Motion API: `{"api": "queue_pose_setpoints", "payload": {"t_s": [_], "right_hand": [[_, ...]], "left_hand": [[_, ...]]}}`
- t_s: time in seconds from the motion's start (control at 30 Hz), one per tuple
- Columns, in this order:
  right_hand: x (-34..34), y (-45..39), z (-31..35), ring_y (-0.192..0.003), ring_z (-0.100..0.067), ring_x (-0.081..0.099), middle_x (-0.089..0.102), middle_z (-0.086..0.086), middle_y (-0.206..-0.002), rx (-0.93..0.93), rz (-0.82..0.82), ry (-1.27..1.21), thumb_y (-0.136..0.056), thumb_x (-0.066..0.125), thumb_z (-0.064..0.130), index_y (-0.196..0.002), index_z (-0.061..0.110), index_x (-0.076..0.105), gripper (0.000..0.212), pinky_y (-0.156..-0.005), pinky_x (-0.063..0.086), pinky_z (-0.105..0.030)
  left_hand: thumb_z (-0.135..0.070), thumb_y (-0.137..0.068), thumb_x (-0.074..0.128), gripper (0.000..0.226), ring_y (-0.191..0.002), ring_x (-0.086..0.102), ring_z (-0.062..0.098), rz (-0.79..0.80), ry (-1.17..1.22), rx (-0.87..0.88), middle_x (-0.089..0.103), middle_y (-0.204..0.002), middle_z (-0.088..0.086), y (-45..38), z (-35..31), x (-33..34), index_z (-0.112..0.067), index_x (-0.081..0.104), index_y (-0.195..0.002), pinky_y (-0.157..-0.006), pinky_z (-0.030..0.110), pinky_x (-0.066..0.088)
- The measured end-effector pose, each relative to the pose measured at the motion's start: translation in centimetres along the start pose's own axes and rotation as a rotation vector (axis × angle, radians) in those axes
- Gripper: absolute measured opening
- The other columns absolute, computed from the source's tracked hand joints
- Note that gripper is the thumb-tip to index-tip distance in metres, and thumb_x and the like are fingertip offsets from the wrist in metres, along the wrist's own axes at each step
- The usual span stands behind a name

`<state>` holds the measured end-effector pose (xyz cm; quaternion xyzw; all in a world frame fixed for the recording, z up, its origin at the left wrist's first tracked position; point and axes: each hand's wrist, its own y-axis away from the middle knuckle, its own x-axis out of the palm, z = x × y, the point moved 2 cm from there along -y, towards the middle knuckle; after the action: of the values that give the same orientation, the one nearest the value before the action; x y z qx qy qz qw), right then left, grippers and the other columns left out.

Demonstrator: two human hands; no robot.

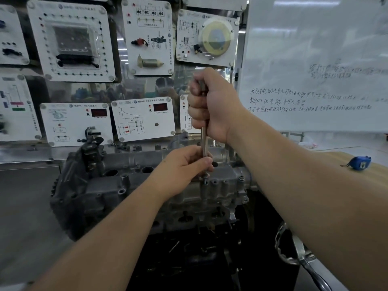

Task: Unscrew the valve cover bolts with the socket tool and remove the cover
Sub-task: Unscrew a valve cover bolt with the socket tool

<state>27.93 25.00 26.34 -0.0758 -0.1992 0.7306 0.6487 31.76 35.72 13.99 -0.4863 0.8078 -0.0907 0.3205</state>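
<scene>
Metal, grey and dull, makes up the cover (151,185), a cast block with round bosses, bolt holes and two dark wells along its top. It sits on the engine in the middle of the view, in front of a wall of white panels (144,118) with diagrams and red displays.

The tool (204,143) is a slim, shiny steel shaft that stands upright over the near right part of the cover. Its lower tip meets a small bolt (205,181) that rises from a boss at the cover's edge.

The right hand (212,106) is wrapped in a full fist round the top of the shaft, thumb up. The left hand (184,166) pinches the shaft low down, just above the bolt, with its fingers curled round the steel.

To the right, a whiteboard (315,59) bears handwriting. Below it, a blue tape measure (360,162) lies on a wooden counter (344,158). A chrome ratchet (302,255) lies at the lower right, partly hidden by the right forearm.
</scene>
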Motion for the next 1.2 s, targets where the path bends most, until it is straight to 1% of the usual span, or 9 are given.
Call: {"api": "queue_pose_setpoints", "payload": {"t_s": [0.2, 0.33, 0.47, 0.63, 0.8, 0.9, 1.03, 1.13, 1.2], "right_hand": [[0.8, 0.8, -0.8, -0.053, -0.015, 0.027, 0.036, -0.006, -0.062, -0.243, -0.379, 0.133, -0.097, 0.047, 0.019, -0.072, 0.014, 0.049, 0.025, -0.048, 0.024, -0.029], [0.5, 0.6, -0.4, -0.042, -0.012, 0.02, 0.031, 0.006, -0.049, -0.132, -0.238, 0.024, -0.096, 0.042, 0.022, -0.057, 0.023, 0.04, 0.039, -0.041, 0.018, -0.023], [-0.3, 0.3, -0.1, -0.043, -0.013, 0.012, 0.02, 0.007, -0.049, -0.026, 0.021, -0.036, -0.102, 0.037, 0.028, -0.06, 0.022, 0.035, 0.042, -0.044, 0.013, -0.022], [-0.2, 0.6, -0.4, -0.045, -0.015, 0.024, 0.033, 0.003, -0.051, -0.092, -0.188, 0.05, -0.098, 0.044, 0.023, -0.063, 0.019, 0.046, 0.035, -0.048, 0.024, -0.027], [1.0, 1.0, -0.3, -0.062, -0.024, 0.02, 0.032, -0.009, -0.067, -0.239, -0.37, 0.212, -0.095, 0.042, 0.013, -0.072, 0.014, 0.048, 0.024, -0.055, 0.019, -0.038], [0.4, 0.7, -0.2, -0.047, -0.015, 0.018, 0.029, 0.002, -0.054, -0.129, -0.235, 0.079, -0.095, 0.042, 0.018, -0.061, 0.021, 0.039, 0.034, -0.046, 0.016, -0.026], [-0.4, 0.4, 0.3, -0.043, -0.012, 0.016, 0.024, 0.007, -0.05, -0.03, 0.027, -0.023, -0.103, 0.043, 0.026, -0.061, 0.022, 0.039, 0.043, -0.044, 0.02, -0.022], [-0.2, 0.5, -0.3, -0.044, -0.013, 0.027, 0.035, 0.005, -0.05, -0.037, -0.18, 0.041, -0.101, 0.049, 0.029, -0.064, 0.02, 0.05, 0.038, -0.048, 0.028, -0.025], [0.2, 0.7, -0.6, -0.046, -0.013, 0.032, 0.039, 0.005, -0.05, -0.056, -0.316, 0.107, -0.099, 0.049, 0.03, -0.068, 0.019, 0.053, 0.033, -0.05, 0.031, -0.028]], "left_hand": [[-0.067, -0.072, 0.065, 0.048, -0.089, 0.07, 0.031, -0.094, -0.09, 0.008, 0.072, -0.093, 0.007, -0.4, -0.1, 0.4, -0.025, 0.066, -0.096, -0.09, 0.056, 0.058], [-0.054, -0.085, 0.064, 0.026, -0.095, 0.073, 0.009, 0.026, 0.008, -0.013, 0.078, -0.099, -0.008, -0.1, 0.0, 0.0, -0.04, 0.069, -0.106, -0.095, 0.037, 0.057], [-0.032, -0.101, 0.06, 0.012, -0.096, 0.074, 0.006, 0.027, -0.004, 0.004, 0.078, -0.101, -0.011, 0.2, 0.2, -0.2, -0.038, 0.07, -0.102, -0.095, 0.033, 0.056], [-0.056, -0.087, 0.066, 0.013, -0.07, 0.066, -0.002, -0.077, -0.118, 0.038, 0.073, -0.084, -0.013, -0.3, 0.3, 0.2, -0.044, 0.062, -0.087, -0.07, 0.019, 0.051], [-0.066, -0.075, 0.064, 0.03, -0.083, 0.071, 0.005, -0.007, -0.038, -0.01, 0.076, -0.092, -0.008, -0.5, 0.5, 0.2, -0.043, 0.067, -0.093, -0.085, 0.031, 0.056], [-0.053, -0.085, 0.063, 0.016, -0.097, 0.074, 0.009, 0.087, 0.069, -0.014, 0.079, -0.101, -0.006, -0.2, 0.2, -0.1, -0.047, 0.073, -0.097, -0.092, 0.03, 0.057], [-0.042, -0.089, 0.063, 0.011, -0.096, 0.075, 0.013, 0.048, 0.063, -0.017, 0.079, -0.099, -0.004, -0.2, 0.2, -0.2, -0.046, 0.073, -0.091, -0.098, 0.041, 0.058], [-0.061, -0.078, 0.068, 0.021, -0.082, 0.073, 0.017, -0.046, -0.026, -0.016, 0.076, -0.085, -0.006, -0.4, 0.1, 0.3, -0.041, 0.064, -0.083, -0.087, 0.045, 0.061], [-0.07, -0.072, 0.066, 0.034, -0.066, 0.065, 0.01, -0.102, -0.108, 0.002, 0.069, -0.073, -0.011, -0.5, 0.1, 0.4, -0.038, 0.057, -0.079, -0.071, 0.036, 0.057]]}}
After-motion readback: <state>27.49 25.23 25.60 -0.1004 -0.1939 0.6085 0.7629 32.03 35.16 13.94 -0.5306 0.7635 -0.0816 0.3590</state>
